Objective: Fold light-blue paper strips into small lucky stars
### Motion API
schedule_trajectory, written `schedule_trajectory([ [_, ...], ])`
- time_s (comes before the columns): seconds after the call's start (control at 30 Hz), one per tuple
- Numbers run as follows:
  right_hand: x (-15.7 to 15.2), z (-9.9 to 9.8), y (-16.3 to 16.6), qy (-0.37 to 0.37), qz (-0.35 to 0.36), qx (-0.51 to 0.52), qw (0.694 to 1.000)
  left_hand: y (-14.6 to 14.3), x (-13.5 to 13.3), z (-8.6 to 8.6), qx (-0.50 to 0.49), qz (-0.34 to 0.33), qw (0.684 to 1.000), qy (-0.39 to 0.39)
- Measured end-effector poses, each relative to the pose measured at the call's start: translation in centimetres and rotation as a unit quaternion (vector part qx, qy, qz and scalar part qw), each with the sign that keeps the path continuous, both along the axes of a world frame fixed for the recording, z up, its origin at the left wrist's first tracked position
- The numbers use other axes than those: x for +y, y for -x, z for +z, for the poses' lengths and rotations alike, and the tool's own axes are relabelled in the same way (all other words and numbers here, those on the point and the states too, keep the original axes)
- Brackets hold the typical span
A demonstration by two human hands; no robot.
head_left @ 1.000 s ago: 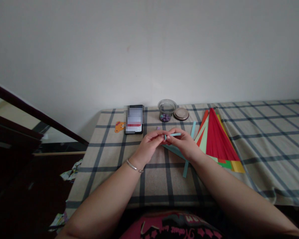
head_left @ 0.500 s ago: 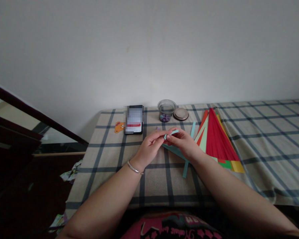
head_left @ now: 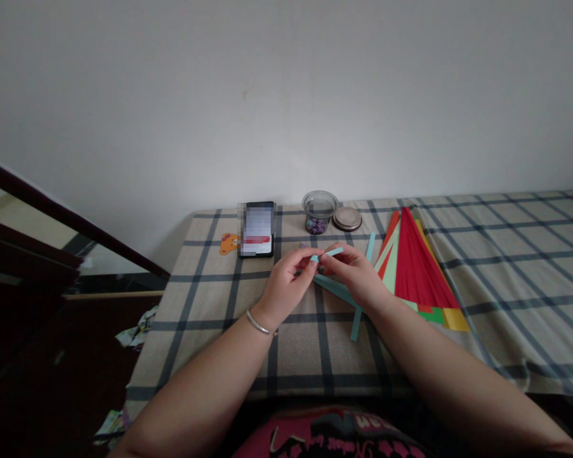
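Between my hands is a light-blue paper strip, folded into a small knot-like end at the left. My left hand pinches that folded end between thumb and forefinger. With thumb and fingers closed, my right hand grips the strip just beside the fold, and its loose tail points up to the right. More light-blue paper strips lie on the cloth beneath and beside my right hand. A clear plastic cup with small purple and blue pieces in it stands beyond my hands.
A round lid lies right of the cup. Fanned red paper strips, with green, orange and yellow ones, spread to the right. A phone and an orange bear-shaped piece are at the left on the checked tablecloth.
The folded end of the strip has turned slightly and shows more between my fingertips. My left thumb and fingers have shifted a little; the things on the table stay put.
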State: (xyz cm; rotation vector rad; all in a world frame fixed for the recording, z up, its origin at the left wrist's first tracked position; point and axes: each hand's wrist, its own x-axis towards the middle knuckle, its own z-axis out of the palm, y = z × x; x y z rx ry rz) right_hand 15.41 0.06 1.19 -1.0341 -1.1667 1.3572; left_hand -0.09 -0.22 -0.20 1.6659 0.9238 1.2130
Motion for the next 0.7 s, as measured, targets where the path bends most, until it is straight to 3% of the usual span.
schedule_trajectory([
  [0.47,0.21,-0.48,-0.12,0.001,0.001,0.003,1.0,-0.13,-0.05,0.52,-0.052,-0.003,0.996,0.067],
  [0.7,0.12,-0.56,-0.2,0.031,0.05,0.059,0.997,-0.1,0.04,0.84,-0.061,-0.028,0.994,0.088],
])
